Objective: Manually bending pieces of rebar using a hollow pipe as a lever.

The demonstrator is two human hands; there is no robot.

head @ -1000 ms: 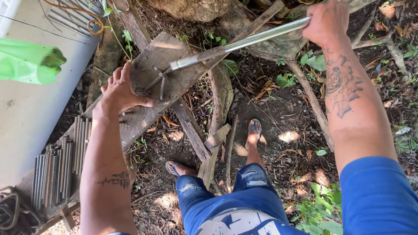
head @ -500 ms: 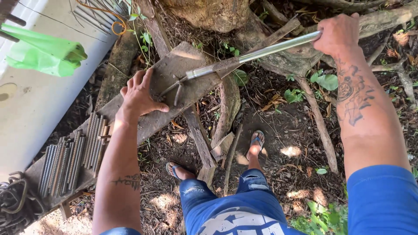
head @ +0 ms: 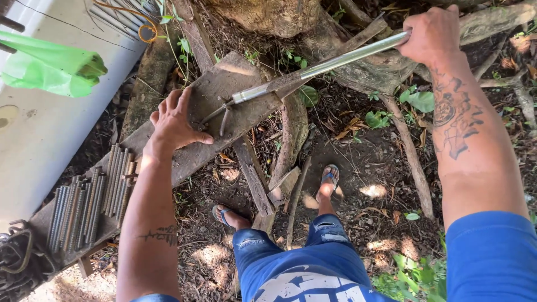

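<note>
My left hand (head: 174, 120) lies flat, fingers spread, on a weathered wooden plank (head: 201, 159), pinning a short bent piece of steel rod (head: 215, 116). My right hand (head: 432, 34) is closed around the far end of a long shiny metal pipe (head: 321, 62), which slopes down to the left and meets the rod just beside my left thumb. The pipe's lower end sits over the rod on the plank.
Several cut ribbed steel rods (head: 89, 196) lie in a bundle on the plank's left end. Bent wire pieces (head: 17, 257) sit bottom left. A green plastic bag (head: 50, 64) hangs upper left. Tree roots (head: 408, 145) and my sandalled feet (head: 330, 179) are on the dirt below.
The view has drifted, so the scene sits slightly lower and to the right. Both hands keep their hold; the pipe's angle has shifted only slightly.
</note>
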